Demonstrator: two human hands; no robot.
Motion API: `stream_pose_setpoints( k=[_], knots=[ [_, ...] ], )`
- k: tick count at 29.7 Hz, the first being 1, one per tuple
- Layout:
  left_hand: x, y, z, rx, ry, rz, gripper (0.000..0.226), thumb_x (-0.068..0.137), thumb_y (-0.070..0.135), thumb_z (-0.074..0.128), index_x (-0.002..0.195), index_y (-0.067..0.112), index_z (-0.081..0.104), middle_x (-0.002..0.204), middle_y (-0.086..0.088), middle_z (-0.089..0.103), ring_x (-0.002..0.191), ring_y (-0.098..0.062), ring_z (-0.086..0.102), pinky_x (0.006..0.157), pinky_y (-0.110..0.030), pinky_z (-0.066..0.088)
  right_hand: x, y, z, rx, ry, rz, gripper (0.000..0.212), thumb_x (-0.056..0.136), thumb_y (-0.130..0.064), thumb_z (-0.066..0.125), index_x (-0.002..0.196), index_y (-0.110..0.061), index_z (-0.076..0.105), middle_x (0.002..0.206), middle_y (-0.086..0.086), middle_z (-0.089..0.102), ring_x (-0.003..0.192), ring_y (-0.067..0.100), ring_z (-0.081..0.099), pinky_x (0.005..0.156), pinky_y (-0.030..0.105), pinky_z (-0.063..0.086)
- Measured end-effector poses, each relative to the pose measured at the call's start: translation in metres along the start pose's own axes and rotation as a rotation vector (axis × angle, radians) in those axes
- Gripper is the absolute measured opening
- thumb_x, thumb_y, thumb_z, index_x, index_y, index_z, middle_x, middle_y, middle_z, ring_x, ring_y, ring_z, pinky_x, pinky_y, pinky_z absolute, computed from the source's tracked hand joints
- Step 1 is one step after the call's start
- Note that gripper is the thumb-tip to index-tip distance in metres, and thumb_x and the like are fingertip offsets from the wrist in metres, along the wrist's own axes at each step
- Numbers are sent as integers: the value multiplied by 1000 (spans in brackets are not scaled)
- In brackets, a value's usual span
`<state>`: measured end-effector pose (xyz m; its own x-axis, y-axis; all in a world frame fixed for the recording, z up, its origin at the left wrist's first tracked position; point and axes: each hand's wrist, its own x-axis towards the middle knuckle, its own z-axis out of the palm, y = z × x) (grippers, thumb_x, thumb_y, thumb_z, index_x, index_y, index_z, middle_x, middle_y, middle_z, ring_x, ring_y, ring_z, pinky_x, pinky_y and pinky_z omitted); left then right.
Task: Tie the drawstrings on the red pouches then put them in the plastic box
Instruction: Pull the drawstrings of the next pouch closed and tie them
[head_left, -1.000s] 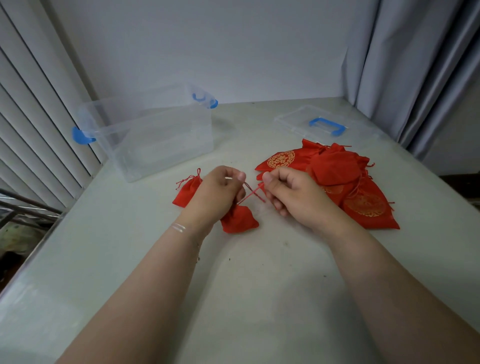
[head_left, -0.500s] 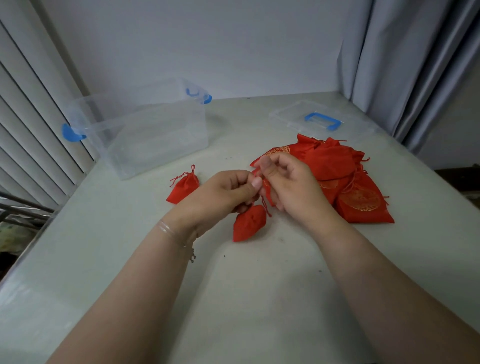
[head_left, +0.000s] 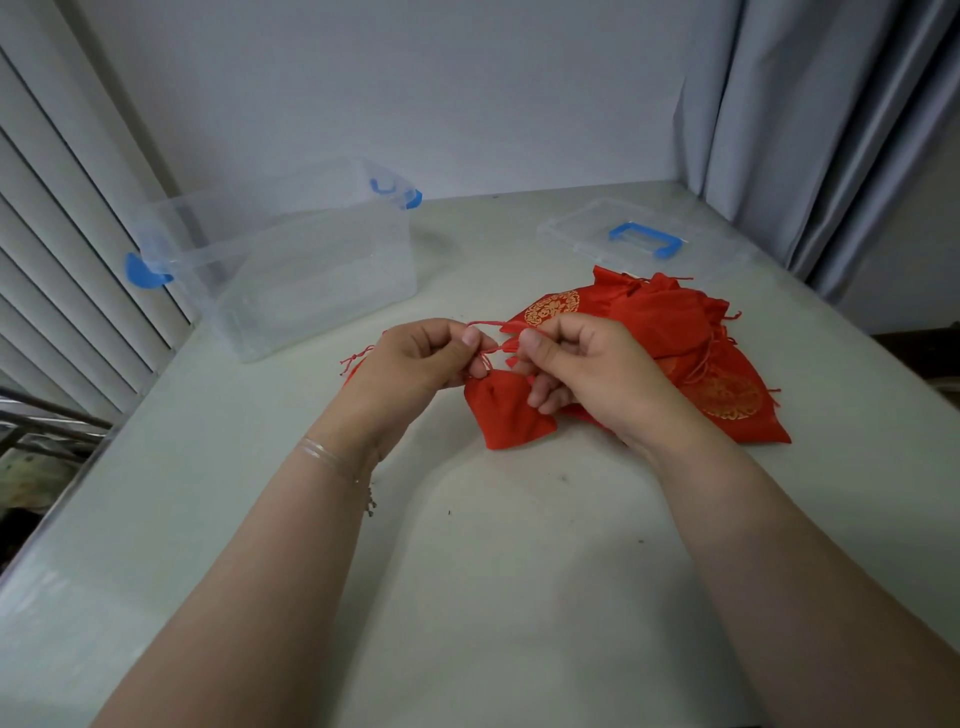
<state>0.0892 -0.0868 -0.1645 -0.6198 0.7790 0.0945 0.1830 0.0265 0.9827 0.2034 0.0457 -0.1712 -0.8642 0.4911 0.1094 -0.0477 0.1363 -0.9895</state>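
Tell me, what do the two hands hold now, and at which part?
Both the left hand and the right hand pinch the drawstrings of the small red pouch, above its gathered neck.

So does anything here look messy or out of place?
Mostly no. The untied pouches lie in a loose heap, and one pouch sits apart behind the left hand, outside the plastic box.

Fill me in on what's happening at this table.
A person is tying the drawstring of a small red pouch, the left hand and right hand each pinching the cord. More pouches lie in a pile to the right. The clear plastic box holds none yet; its lid lies apart.
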Motion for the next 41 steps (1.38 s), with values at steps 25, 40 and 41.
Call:
stream_pose_setpoints(
  k=[25, 40, 41],
  knots=[
    [-3, 3, 3, -127, -70, 2, 18, 79, -8, 66, 87, 6, 63, 75, -3, 69, 76, -16, 67, 84, -28, 55, -2, -3, -10, -425, 45, -217, 15, 91, -31, 59, 83, -22, 68, 86, -5, 64, 78, 5, 58, 78, 23, 44],
    [-8, 0, 20, 387, 208, 320, 28, 80, 6, 71, 79, 32, 61, 80, 17, 66, 60, -6, 58, 61, -23, 52, -4, -5, -4, 114, -125, 210, 11, 93, -9, 55, 91, -10, 66, 58, -3, 62, 44, 8, 57, 42, 19, 48],
    [-9, 0, 20, 401, 205, 337, 28, 80, 6, 71, 79, 32, 60, 80, 20, 65, 60, -6, 58, 60, -23, 52, -4, -6, -5, 125, -134, 226, 10, 92, -9, 57, 92, -11, 67, 58, -4, 62, 45, 8, 58, 41, 18, 47]
  ],
)
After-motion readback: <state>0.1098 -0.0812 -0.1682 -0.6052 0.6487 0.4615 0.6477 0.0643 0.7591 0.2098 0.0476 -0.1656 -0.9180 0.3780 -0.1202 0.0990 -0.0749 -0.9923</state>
